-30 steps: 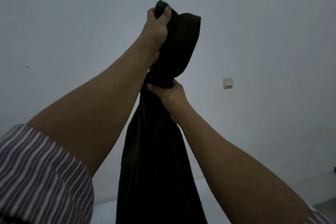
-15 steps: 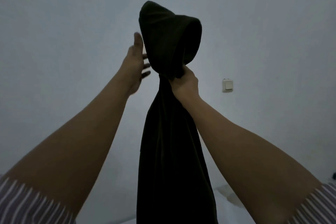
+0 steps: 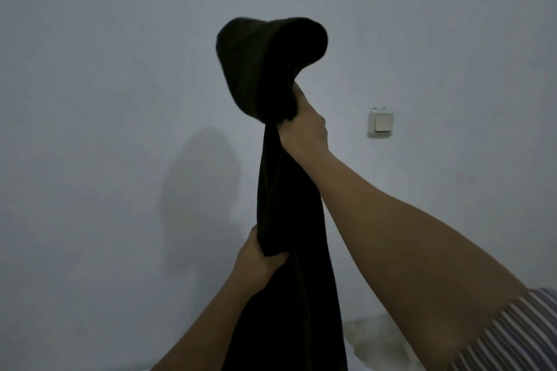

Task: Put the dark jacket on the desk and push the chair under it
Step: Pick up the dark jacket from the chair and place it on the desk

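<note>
The dark jacket (image 3: 289,190) hangs in the air before a pale wall, its hood standing up at the top and its body falling out of the bottom of the view. My right hand (image 3: 304,126) is closed on the fabric just below the hood, held high. My left hand (image 3: 259,256) grips the jacket's left edge lower down, about halfway along the visible length. Neither the desk nor the chair is in view.
A white wall switch (image 3: 381,123) sits on the wall to the right of my right hand. A pale surface (image 3: 373,337) shows at the bottom right behind my right arm. A soft shadow (image 3: 205,190) falls on the wall left of the jacket.
My left hand let go of the hood top, opened, then dropped down and took hold of the jacket lower on its left edge. My right hand kept its grip below the hood.
</note>
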